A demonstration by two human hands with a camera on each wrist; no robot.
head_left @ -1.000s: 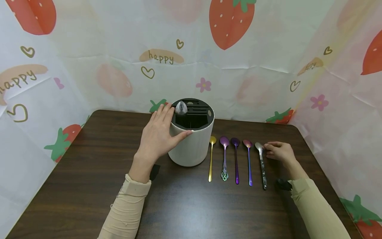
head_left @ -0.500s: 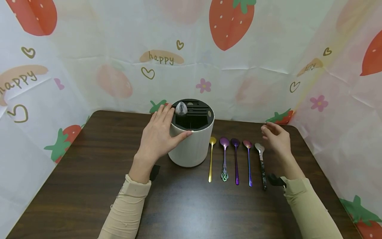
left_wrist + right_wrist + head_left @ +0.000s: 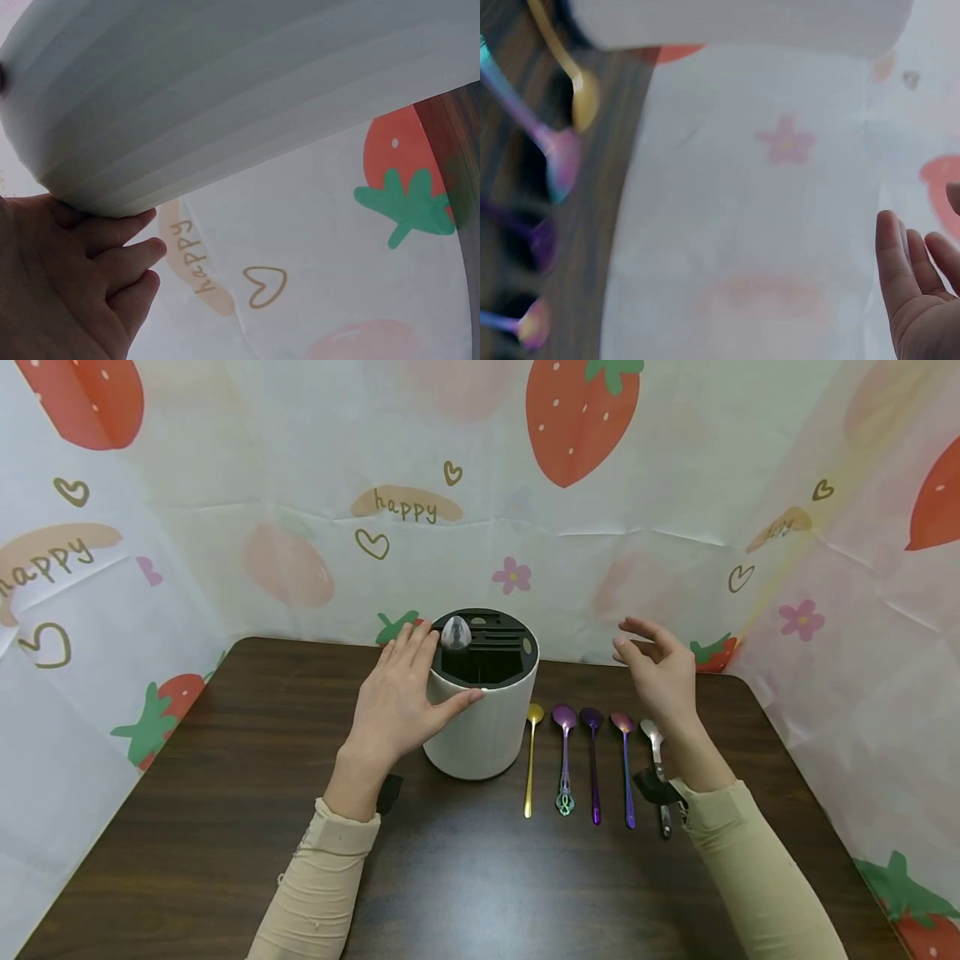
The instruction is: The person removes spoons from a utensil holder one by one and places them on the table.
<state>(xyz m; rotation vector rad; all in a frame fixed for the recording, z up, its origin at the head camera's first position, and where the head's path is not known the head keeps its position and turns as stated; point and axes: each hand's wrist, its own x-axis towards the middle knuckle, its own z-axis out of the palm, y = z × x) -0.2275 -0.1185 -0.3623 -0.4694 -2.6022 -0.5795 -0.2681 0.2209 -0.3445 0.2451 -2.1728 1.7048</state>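
Note:
A white round utensil holder [image 3: 480, 735] with a black slotted top [image 3: 491, 635] stands near the table's back. My left hand [image 3: 393, 697] rests against its left side near the rim, fingers straight, thumb along the front; the left wrist view [image 3: 82, 270] shows fingertips touching the wall. A clear or silvery spoon-like bowl [image 3: 456, 633] sticks up from the top. My right hand [image 3: 663, 677] is raised above the right end of a spoon row, fingers loosely bent and holding nothing. Below it lies a silver spoon [image 3: 651, 731] with a dark marbled handle, partly hidden by the wrist mount.
Left of the silver spoon lie a pink-and-blue spoon [image 3: 626, 760], a dark purple spoon [image 3: 593, 760], an ornate purple spoon [image 3: 564, 752] and a gold spoon [image 3: 532, 752]. Strawberry-printed sheets [image 3: 315, 443] surround the dark wooden table [image 3: 225, 827].
My right hand has lifted from beside the silver spoon and moved up and left toward the holder, with nothing in it. The left hand and the spoons stay in place.

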